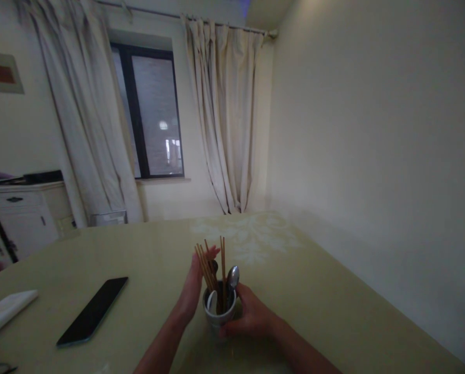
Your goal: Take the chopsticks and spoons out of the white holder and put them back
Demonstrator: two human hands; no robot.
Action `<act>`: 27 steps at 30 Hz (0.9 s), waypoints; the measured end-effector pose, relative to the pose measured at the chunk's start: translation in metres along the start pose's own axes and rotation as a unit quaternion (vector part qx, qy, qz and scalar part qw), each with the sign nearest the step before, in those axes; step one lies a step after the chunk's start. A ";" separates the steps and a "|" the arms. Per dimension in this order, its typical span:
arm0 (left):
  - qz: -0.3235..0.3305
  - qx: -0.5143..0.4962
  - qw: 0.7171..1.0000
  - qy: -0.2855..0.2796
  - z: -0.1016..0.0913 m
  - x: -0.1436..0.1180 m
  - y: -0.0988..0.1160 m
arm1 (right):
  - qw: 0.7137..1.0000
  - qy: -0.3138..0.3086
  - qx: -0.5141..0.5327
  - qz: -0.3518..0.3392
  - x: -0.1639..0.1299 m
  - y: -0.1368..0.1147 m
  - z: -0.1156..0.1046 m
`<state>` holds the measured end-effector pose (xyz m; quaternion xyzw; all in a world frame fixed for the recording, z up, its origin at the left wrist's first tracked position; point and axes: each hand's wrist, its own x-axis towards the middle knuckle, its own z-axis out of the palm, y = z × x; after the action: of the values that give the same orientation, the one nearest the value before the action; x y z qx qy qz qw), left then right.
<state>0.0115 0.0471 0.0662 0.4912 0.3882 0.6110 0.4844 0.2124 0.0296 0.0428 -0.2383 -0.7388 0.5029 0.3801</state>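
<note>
R hand (251,315) grips cup (218,311); L hand (193,285) prob. touching chopsticks (209,270).

a dark phone (93,310) lies flat on the pale green counter (314,291), a folded white cloth (4,310) at its left edge; cream curtains (227,119) frame a dark window (150,111).

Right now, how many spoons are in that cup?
3 show in the cup: a metal spoon at right, a white one at left, a dark one behind; others may be hidden.

Home dining room: curtained window (151,111), table (314,291), sideboard (26,215).
</note>
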 end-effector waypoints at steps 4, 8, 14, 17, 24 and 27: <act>-0.037 -0.001 0.994 -0.102 0.009 0.018 0.041 | 1.000 -0.001 0.012 0.009 0.000 0.005 -0.001; -0.003 0.100 0.988 -0.120 0.022 0.019 0.073 | 1.000 0.005 -0.010 -0.005 0.000 0.010 -0.002; 0.062 0.161 0.979 -0.111 0.025 -0.004 0.082 | 1.000 -0.011 -0.004 -0.004 -0.001 0.003 -0.002; 0.078 0.164 0.980 -0.084 0.017 -0.014 0.075 | 1.000 -0.010 -0.010 -0.018 -0.001 0.001 -0.001; 0.105 0.187 0.977 -0.018 0.012 -0.023 0.063 | 1.000 -0.009 -0.017 -0.025 0.003 0.010 -0.003; 0.120 0.157 0.980 0.014 0.016 -0.020 0.064 | 0.999 0.017 -0.025 -0.022 0.005 0.016 -0.005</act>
<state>0.0149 0.0133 0.1266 0.5958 0.4242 0.6030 0.3187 0.2133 0.0419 0.0307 -0.2402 -0.7494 0.4720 0.3974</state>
